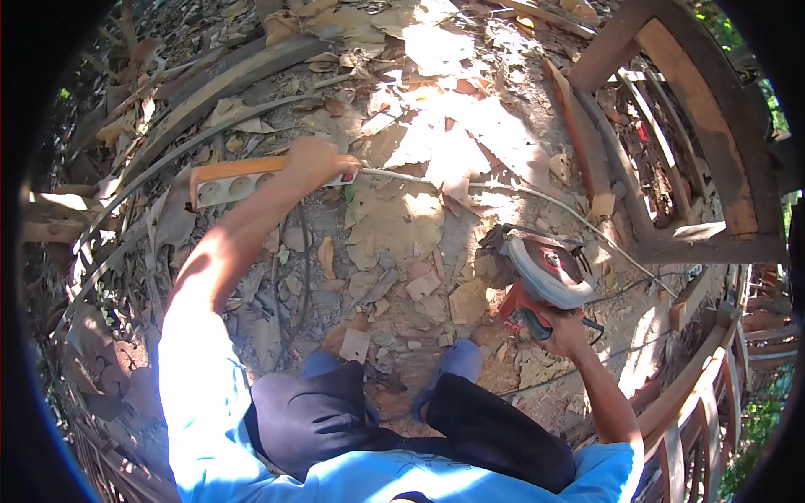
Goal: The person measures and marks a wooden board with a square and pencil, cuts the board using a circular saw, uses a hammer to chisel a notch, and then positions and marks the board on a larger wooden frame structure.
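My left hand [310,159] grips the right end of a power strip [235,189] with white sockets and a wooden board [214,173] along its upper edge, held at upper left. A white cable [520,188] runs from it across the ground to the right. In my right hand [562,331] is the rear handle of a red circular saw [545,267], low over the ground at right, its round guard and blade facing up toward the camera. A dark cord leaves the saw's handle.
Dry leaves, wood chips and long wooden offcuts [193,105] cover the ground. A large wooden frame [704,126] stands at upper right. Several timber pieces [696,394] lie along the lower right. Dark cables snake between my blue-shod feet [453,369] and the left arm.
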Demonstrator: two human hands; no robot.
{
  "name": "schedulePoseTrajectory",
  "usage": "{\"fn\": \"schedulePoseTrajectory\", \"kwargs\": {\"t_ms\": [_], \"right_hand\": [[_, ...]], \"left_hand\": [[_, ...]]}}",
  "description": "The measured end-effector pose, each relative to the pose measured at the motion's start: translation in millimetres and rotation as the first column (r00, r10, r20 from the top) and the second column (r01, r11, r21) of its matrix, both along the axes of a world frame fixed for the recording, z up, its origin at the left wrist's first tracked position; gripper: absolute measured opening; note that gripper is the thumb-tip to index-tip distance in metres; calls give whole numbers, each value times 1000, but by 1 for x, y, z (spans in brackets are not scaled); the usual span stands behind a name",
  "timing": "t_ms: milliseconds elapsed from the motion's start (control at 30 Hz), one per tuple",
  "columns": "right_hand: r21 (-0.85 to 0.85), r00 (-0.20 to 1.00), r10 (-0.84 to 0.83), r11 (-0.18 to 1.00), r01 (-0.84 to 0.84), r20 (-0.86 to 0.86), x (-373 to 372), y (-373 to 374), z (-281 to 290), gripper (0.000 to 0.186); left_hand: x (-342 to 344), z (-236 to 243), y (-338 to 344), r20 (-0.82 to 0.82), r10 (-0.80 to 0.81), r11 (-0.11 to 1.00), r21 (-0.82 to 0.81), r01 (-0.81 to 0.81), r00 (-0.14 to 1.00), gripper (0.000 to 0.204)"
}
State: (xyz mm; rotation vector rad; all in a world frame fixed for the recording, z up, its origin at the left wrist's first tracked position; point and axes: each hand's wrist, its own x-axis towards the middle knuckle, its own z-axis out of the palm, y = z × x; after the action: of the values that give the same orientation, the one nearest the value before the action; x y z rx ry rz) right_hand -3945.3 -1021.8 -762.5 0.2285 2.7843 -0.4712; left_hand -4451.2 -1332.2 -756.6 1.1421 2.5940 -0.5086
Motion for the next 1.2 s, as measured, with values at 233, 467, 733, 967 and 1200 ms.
{"fn": "schedulePoseTrajectory", "kwargs": {"t_ms": [233,467,733,967,1200], "right_hand": [[-66,998,-4,998,0,-62,-6,-3,-6,60],[-35,998,9,999,-11,-69,-6,-2,-2,65],[-11,1000,-17,1000,17,-14,5,1,-9,71],[97,1000,10,995,-9,-18,10,1,-8,68],[9,998,-62,998,62,12,5,0,-6,63]], "left_hand": [[-2,-62,13,-105,104,986,-123,-117,989,61],[-12,-6,-37,-19,-122,985,121,124,992,74],[-4,49,-99,289,-102,980,194,46,952,65],[-2,19,-100,558,-202,740,625,-248,805,54],[-27,2,-36,464,-53,538,759,-366,884,60]]}}
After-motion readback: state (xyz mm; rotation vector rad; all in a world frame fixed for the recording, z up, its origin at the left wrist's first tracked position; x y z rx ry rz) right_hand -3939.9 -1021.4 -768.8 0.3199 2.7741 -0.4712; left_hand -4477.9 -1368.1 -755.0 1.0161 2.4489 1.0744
